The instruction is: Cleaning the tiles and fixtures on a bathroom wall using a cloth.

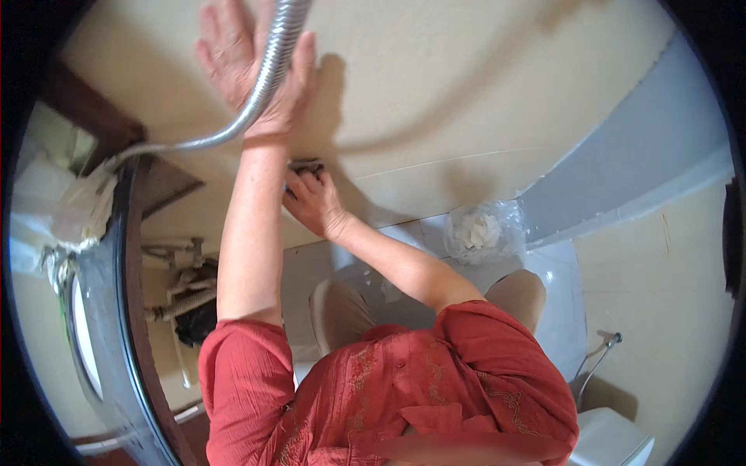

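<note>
My left hand [256, 70] is spread against a cream wall [408, 81], partly hidden by a flexible metal hose [262, 87] crossing in front of it. Lower on the same wall, my right hand [315, 201] presses a small dark pad or cloth [306, 166], mostly covered by the fingers. The right hand is just beyond my left forearm. A thin pale line runs along the wall to the right of the pad.
At left stands a dark-edged counter [119, 303] with pipes [180, 306] under it. A clear plastic bag [484, 233] with crumpled white material lies in the floor corner, beside a grey-blue wall panel [629, 145]. A white toilet tank [609, 437] is at lower right.
</note>
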`<action>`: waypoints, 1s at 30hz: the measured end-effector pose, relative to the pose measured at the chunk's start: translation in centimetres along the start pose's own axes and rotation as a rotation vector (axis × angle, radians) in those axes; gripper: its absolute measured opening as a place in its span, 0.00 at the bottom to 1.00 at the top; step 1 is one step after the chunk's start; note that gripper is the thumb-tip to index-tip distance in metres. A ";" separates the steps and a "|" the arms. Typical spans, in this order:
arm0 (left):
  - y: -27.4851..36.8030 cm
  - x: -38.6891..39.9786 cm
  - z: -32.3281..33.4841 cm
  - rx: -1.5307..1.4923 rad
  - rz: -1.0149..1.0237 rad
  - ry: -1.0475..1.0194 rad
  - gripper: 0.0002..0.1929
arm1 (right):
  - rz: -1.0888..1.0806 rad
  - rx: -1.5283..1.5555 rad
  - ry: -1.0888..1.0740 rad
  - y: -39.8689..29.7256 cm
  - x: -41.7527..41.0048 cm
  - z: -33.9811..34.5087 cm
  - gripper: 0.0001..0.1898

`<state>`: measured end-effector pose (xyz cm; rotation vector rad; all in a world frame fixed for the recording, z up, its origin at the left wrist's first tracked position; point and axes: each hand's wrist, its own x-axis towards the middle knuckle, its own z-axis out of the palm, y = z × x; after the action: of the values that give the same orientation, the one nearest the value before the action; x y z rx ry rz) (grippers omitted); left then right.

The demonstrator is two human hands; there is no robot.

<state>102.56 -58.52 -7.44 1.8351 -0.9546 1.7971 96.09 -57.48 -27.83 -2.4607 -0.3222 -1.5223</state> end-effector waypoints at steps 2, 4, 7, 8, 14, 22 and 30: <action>-1.0 -0.6 -0.2 -0.018 0.003 0.012 0.30 | -0.010 -0.049 0.079 1.6 -0.3 -0.9 0.11; -1.7 -0.9 -0.5 -0.010 0.005 0.029 0.30 | 0.027 -0.161 0.167 5.7 -1.4 -4.1 0.14; -1.1 -0.4 -0.2 0.007 -0.003 0.068 0.29 | 0.277 -0.517 0.199 14.6 -3.8 -10.0 0.28; -1.1 -0.2 -0.1 0.012 0.014 0.093 0.29 | 0.369 -0.554 0.295 17.3 -3.7 -12.3 0.32; -0.2 0.1 0.4 -0.015 0.009 0.115 0.29 | 0.797 -0.560 0.365 20.4 -0.8 -14.8 0.39; 0.2 -1.8 -0.8 -0.038 0.133 -0.071 0.27 | 0.477 -0.478 0.286 17.3 4.6 -14.4 0.41; 4.1 -4.6 0.8 0.062 0.427 -0.384 0.29 | 0.685 -0.550 0.499 30.2 1.1 -21.5 0.37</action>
<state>100.47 -61.01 -12.73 2.1917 -1.5480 1.7423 87.52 -92.67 -19.84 -2.0292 1.0303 -1.9391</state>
